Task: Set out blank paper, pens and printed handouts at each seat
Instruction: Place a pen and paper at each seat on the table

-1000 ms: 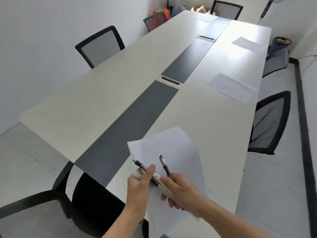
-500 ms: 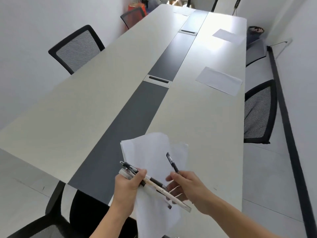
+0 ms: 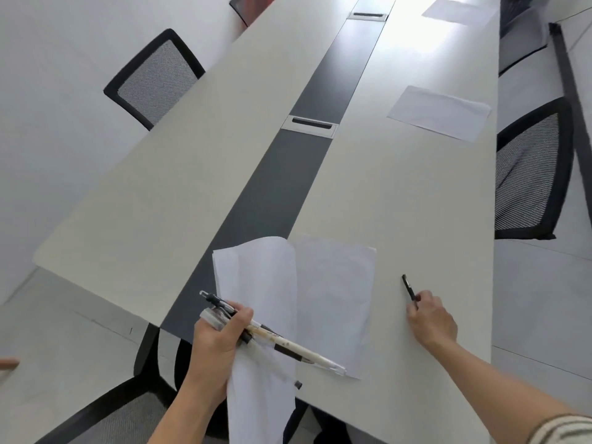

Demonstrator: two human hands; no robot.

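The left hand grips several pens and loose sheets. The right hand pinches a black pen, right of one sheet lying on the desk.

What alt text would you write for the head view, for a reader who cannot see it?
The right hand holds a black pen beside a sheet on a long table; the left hand grips more pens and paper. Two more sheets lie farther along.
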